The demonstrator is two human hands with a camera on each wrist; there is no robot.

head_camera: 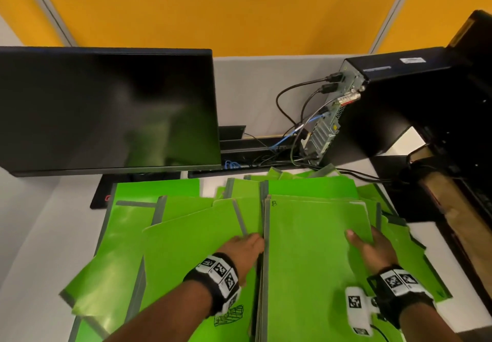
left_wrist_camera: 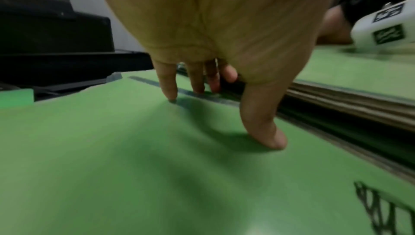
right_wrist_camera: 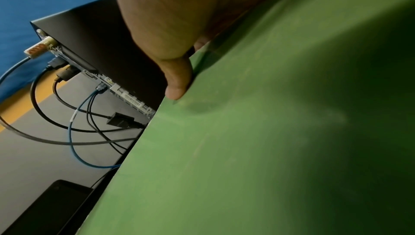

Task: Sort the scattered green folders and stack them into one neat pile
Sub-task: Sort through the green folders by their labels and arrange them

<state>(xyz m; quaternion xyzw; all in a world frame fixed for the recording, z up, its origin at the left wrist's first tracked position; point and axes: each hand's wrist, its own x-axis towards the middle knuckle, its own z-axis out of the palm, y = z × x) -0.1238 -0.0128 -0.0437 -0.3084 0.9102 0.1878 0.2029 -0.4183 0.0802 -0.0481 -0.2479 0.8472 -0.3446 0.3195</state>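
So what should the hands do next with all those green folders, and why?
Probably slide the loose folder under the left hand rightward onto the pile. The left fingertips already press on it, right beside the pile's stacked edges. The right hand has a grip on the pile's top folder, thumb on top, so the pile is steadied. More folders lie scattered to the left.

Head view: evenly and brightly lit from overhead, with soft glare patches on the glossy green folders at left and a diffuse green reflection in the dark monitor; straight edges bow toward the frame borders from wide-angle distortion, and detail is slightly soft throughout. Left wrist view: dimmer, colours muted, the left hand casting a broad soft shadow on the folder beneath, foreground smeared. Right wrist view: the right hand is underexposed, the green surface falls into heavy shadow at right, and only the cables are reasonably sharp.
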